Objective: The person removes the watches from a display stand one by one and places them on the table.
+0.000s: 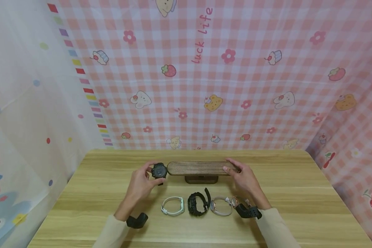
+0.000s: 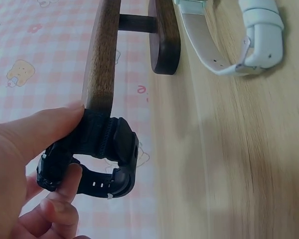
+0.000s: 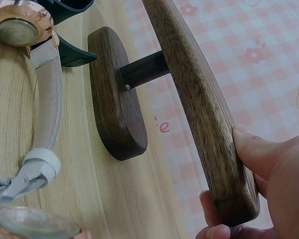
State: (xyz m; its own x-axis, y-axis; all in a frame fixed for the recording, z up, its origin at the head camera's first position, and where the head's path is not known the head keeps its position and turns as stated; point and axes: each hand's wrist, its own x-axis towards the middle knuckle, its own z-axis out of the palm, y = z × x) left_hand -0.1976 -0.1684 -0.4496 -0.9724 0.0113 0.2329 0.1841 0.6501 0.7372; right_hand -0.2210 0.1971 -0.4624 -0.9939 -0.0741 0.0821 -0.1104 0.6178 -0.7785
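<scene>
My left hand [image 1: 141, 181] pinches a black wristwatch [image 1: 159, 170] between thumb and fingers at the left end of a dark wooden watch stand [image 1: 201, 168]. In the left wrist view the watch's buckled strap [image 2: 97, 184] forms a loop, right at the tip of the bar [image 2: 100, 74]. My right hand [image 1: 243, 175] grips the bar's other end, thumb on one side and fingers round the other, as the right wrist view shows. A short post [image 3: 144, 69] joins the bar to its rounded base [image 3: 114, 99], which stands on the table.
In front of the stand lie a white watch [image 1: 173, 206], a black watch [image 1: 198, 204] with its strap end sticking up, and a pale-strapped watch [image 1: 221, 206]. A rose-gold watch [image 1: 234, 201] lies partly behind the right wrist's black camera band [image 1: 248, 211]. Checked cloth hangs behind the wooden table [image 1: 96, 193].
</scene>
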